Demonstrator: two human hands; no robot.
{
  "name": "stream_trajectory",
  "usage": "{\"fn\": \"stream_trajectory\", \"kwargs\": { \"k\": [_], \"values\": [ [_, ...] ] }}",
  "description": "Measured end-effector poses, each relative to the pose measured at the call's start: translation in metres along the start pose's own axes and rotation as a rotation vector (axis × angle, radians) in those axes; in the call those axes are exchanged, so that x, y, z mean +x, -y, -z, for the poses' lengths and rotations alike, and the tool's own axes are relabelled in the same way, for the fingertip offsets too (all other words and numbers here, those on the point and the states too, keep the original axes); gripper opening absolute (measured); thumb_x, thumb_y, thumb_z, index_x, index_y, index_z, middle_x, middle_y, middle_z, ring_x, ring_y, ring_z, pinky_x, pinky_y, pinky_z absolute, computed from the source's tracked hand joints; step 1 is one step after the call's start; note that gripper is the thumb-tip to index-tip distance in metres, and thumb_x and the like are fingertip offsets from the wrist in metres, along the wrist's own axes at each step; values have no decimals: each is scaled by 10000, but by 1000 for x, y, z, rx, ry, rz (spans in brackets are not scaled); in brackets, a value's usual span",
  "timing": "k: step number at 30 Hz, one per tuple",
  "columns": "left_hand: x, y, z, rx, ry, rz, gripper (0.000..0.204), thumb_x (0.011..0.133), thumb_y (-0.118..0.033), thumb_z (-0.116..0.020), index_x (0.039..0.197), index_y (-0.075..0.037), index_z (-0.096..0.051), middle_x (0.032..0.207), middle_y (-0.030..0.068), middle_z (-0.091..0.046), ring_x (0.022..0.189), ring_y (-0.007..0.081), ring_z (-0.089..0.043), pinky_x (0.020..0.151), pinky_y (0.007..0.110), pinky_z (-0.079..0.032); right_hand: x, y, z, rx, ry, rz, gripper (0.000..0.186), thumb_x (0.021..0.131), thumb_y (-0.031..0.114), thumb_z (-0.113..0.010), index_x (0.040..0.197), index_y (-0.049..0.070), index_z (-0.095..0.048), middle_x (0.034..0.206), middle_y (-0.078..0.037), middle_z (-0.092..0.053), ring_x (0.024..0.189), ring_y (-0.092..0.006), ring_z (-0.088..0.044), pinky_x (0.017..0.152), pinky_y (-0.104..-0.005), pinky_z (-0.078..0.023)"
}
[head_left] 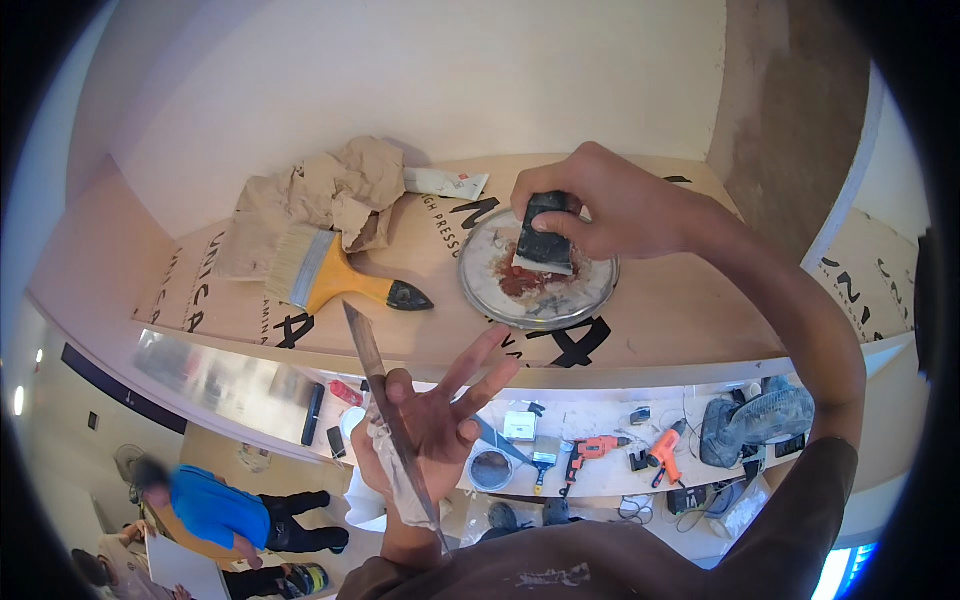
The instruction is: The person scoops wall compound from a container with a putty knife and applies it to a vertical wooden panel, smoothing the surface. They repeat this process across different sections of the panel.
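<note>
Two people are beyond the tan board and its smeared disc.

The lid looks metallic, the brown paper matt.

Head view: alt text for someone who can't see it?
A person's right hand holds a black scraper-like tool at white and reddish-brown material on a round plate; the left hand holds a flat blade smeared white. Nearby lie a wide brush and crumpled brown paper.
</note>
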State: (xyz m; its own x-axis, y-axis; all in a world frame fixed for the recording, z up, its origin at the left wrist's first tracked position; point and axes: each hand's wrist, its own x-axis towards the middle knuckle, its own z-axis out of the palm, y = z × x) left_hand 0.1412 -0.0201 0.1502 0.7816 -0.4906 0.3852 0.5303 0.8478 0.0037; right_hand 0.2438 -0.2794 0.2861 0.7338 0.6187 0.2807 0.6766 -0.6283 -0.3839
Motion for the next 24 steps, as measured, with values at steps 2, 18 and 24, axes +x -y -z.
{"fn": "stream_trajectory", "kwargs": {
  "k": [2, 18, 24],
  "values": [
    [1, 4, -9, 78, -19, -33, 204, 931, -282, -685, 996, -88, -687, 1635, 310, 65, 1495, 522, -151, 931, 474, -574, -1, 13, -3, 13, 7, -2, 123, 844, -3, -611, 961, -12, -646, 723, -195, -629, 706, -324, -633, 678, -443, -475],
    [-58, 9, -3, 468, -267, -300, 472, 1086, -338, -415, 1426, -12, -445, 1393, 159, -565, 1291, 282, -554, 1113, 456, -431, -38, 65, 6, 446, -331, 185, 187, 929, 33, -678, 1103, -25, -645, 1023, -115, -709, 863, -169, -707, 733, -293, -599],
    [-74, 16, -4, 366, -318, -221, 458, 1088, -337, -404, 1412, -17, -455, 1390, 159, -563, 1275, 268, -563, 1116, 447, -422, -91, 95, -54, -96, -313, 714, 205, 821, 28, -733, 1015, -36, -722, 991, -201, -749, 936, -339, -745, 808, -396, -633]
  ]
}}
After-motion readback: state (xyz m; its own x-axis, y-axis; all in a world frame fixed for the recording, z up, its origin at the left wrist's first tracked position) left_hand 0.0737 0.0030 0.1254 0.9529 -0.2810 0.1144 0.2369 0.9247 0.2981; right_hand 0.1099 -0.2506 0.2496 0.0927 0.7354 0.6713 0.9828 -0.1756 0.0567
